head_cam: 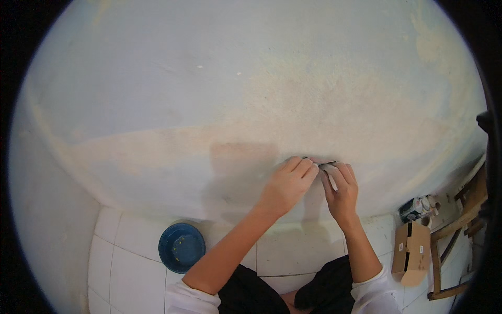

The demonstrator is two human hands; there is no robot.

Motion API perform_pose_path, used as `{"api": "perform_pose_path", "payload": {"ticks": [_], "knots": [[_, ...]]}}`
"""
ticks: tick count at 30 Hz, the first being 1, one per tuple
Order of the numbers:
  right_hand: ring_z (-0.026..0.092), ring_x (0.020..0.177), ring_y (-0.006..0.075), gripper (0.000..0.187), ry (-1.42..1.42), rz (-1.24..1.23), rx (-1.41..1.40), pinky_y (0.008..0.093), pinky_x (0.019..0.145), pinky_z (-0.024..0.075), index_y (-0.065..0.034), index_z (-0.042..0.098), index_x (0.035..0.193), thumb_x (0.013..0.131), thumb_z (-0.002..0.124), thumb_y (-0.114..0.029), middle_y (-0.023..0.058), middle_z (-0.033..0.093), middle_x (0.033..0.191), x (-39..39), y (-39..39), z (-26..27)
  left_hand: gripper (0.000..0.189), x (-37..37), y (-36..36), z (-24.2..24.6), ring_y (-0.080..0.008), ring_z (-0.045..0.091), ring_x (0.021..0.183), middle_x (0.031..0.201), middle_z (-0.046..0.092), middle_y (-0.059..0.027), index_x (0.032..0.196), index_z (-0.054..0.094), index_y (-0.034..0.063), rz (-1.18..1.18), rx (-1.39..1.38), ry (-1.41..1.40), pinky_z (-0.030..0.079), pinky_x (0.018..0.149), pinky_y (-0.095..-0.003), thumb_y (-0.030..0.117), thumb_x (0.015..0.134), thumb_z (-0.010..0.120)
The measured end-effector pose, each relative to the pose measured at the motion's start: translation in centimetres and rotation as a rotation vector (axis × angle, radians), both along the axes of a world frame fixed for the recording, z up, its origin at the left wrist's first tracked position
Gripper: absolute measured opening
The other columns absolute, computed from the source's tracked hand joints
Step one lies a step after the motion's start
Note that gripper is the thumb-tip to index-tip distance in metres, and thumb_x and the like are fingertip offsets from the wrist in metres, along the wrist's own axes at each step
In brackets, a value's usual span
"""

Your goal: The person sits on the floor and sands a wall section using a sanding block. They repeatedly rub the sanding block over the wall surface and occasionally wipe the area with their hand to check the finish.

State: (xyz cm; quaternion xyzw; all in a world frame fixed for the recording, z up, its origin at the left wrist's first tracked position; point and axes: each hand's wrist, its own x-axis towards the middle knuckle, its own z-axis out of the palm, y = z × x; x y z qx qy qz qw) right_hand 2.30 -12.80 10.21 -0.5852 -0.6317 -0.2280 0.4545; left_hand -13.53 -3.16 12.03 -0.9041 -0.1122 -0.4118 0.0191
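Observation:
Both hands meet in front of a painted wall [164,90] with blue-grey paint and cream patches. Between the fingers is a small, thin, dark-edged piece, perhaps sandpaper [322,163]; its exact kind is hard to tell. My left hand [292,180] pinches its left end with curled fingers. My right hand [340,182] grips the right end between thumb and fingers, with pale dust on the fingertips. The hands are close together, near the wall's surface, and cast shadows on it.
A blue plastic basin [181,248] stands on the white tiled floor [137,271] at the left. At the right are an open cardboard box [411,253], several cans or containers [419,208] by the wall and a wooden frame [451,231], partly cut off.

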Motion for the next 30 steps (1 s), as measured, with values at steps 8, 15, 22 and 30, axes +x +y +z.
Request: {"api": "perform_pose_path", "payload": {"ticks": [8,15,22,30], "knots": [[0.064,0.095,0.0354,0.031,-0.055,0.233,0.127,0.0431,0.084,0.0528,-0.0017,0.069,0.107,0.077,0.076,0.004,0.0138,0.067,0.103,-9.0,6.8,1.2,0.024,-11.0,4.5,1.2,-0.0298,0.066,0.103,0.111,0.069,-0.0107,0.104,0.070,0.0040,0.240,0.094,-0.051,0.056,0.085,-0.0393,0.004,0.081,0.065],[0.064,0.096,0.0345,0.027,-0.112,0.321,0.104,0.0447,0.085,0.0535,-0.0022,0.071,0.105,0.078,0.075,0.002,0.0141,0.067,0.103,-10.7,8.8,0.9,0.027,-13.5,4.7,1.0,-0.0315,0.065,0.102,0.110,0.068,-0.0129,0.110,0.070,0.0029,0.301,-0.021,-0.088,0.055,0.086,-0.0424,0.006,0.084,0.062],[0.062,0.098,0.0367,0.028,0.006,0.141,0.017,0.0447,0.085,0.0507,-0.0005,0.069,0.106,0.078,0.073,0.004,0.0163,0.066,0.105,-4.2,3.5,0.7,0.032,-5.2,2.4,0.3,-0.0308,0.063,0.111,0.116,0.066,-0.0111,0.115,0.067,0.0013,0.129,0.058,-0.051,0.055,0.092,-0.0406,0.009,0.084,0.062],[0.063,0.096,0.0361,0.027,-0.006,-0.013,0.048,0.0432,0.083,0.0513,-0.0005,0.070,0.105,0.080,0.074,0.006,0.0153,0.068,0.104,-0.8,0.8,0.0,0.031,-0.1,0.6,0.4,-0.0251,0.064,0.102,0.108,0.064,-0.0059,0.112,0.067,0.0040,0.018,0.049,-0.044,0.056,0.088,-0.0371,0.012,0.082,0.063]]}}
